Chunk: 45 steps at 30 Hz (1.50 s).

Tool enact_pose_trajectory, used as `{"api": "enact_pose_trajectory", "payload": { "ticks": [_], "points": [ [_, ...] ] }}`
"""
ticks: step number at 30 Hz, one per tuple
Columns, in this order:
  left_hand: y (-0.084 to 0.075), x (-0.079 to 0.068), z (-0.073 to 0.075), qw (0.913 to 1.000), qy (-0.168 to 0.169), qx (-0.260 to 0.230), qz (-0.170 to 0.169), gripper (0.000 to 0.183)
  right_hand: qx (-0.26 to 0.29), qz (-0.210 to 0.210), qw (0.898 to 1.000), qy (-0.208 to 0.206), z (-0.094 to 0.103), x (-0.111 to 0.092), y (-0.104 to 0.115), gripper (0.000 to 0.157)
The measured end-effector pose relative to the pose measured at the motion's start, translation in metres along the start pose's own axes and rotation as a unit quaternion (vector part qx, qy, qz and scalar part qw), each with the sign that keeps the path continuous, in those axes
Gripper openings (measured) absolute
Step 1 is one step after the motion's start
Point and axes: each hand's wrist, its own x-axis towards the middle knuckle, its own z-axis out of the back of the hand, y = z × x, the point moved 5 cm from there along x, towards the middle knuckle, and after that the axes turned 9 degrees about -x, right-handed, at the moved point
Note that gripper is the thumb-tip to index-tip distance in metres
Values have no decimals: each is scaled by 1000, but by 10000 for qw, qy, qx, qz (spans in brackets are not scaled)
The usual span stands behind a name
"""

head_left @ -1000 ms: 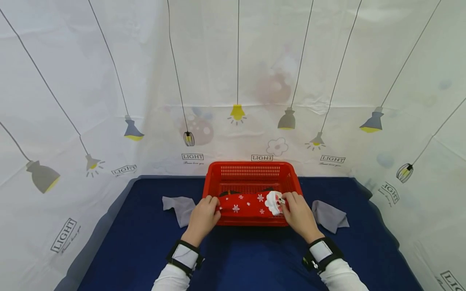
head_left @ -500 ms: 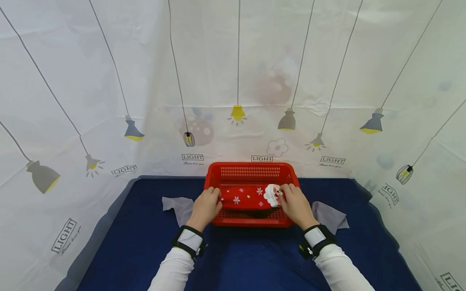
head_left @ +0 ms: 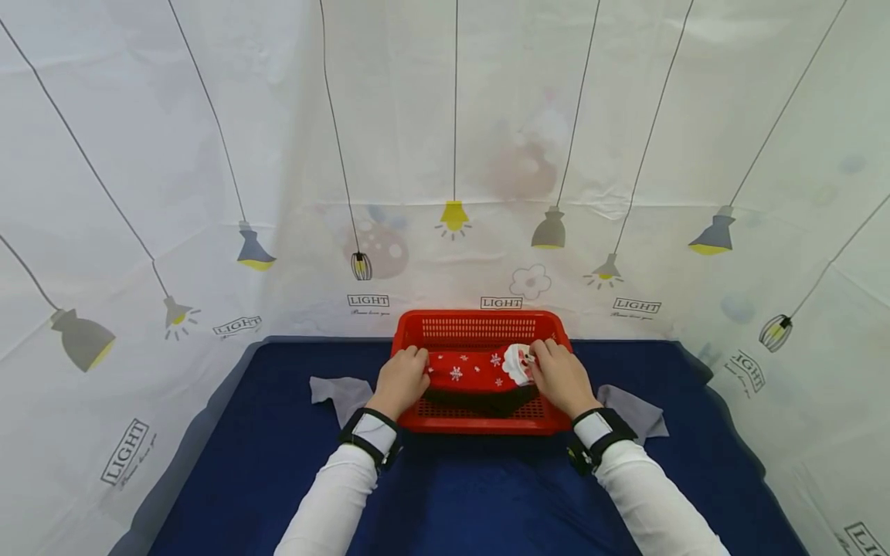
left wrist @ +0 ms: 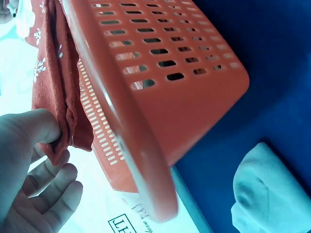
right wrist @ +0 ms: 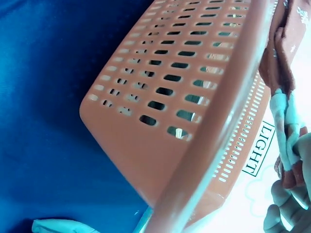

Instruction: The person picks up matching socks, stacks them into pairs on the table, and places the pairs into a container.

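Note:
A red Christmas cloth (head_left: 473, 371), with white snowflakes and a Santa face at its right end, is stretched sideways over the red plastic basket (head_left: 480, 425). My left hand (head_left: 403, 380) pinches its left end between thumb and fingers. The Santa end is pinched by my right hand (head_left: 565, 378). In the left wrist view the cloth (left wrist: 46, 92) shows layered edges above the basket rim (left wrist: 116, 116). A white band on the cloth (right wrist: 284, 114) appears near my fingers in the right wrist view. Below the cloth in the basket is a dark strip (head_left: 497, 401), its kind unclear.
One grey cloth (head_left: 344, 395) lies left of the basket and another grey cloth (head_left: 636, 411) lies to its right. The dark blue table cover (head_left: 487, 494) spreads underneath. Behind stands a white curtain (head_left: 299, 270) printed with lamps.
Both hands have moved up in the head view and slightly closer together, carrying the red cloth with them. More of the basket floor and the dark strip shows beneath it.

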Motion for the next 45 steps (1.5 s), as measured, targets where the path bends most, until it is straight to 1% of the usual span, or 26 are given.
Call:
{"api": "enact_pose_trajectory", "payload": {
  "ticks": [5,9,17,26,30,32,34,37,40,45],
  "points": [
    [3,11,-7,9992,338,156,148,17,-140,-10,9998,122,-5,7,-2,20],
    [6,18,-12,9983,457,294,217,22,-165,-66,9996,225,-9,13,-2,19],
    [11,29,-21,9983,396,391,149,24,-235,-180,9979,577,-18,20,-3,19],
    [12,37,-35,9965,609,507,261,24,-257,-339,9958,813,-34,22,1,19],
    [11,38,-35,9973,535,470,181,23,-247,-360,9955,846,-41,21,0,20],
    [10,38,-34,9979,419,483,76,22,-276,-375,9951,877,-44,20,-1,20],
    [10,38,-34,9980,413,482,45,21,-330,-385,9946,909,-46,21,-2,21],
    [11,41,-36,9969,566,523,127,21,-399,-422,9937,962,-48,22,-4,22],
    [13,44,-39,9947,819,539,306,23,-444,-452,9930,1001,-48,23,-4,23],
    [13,48,-44,9919,1014,627,445,27,-409,-501,9931,981,-50,24,-2,24]
  ]
}}
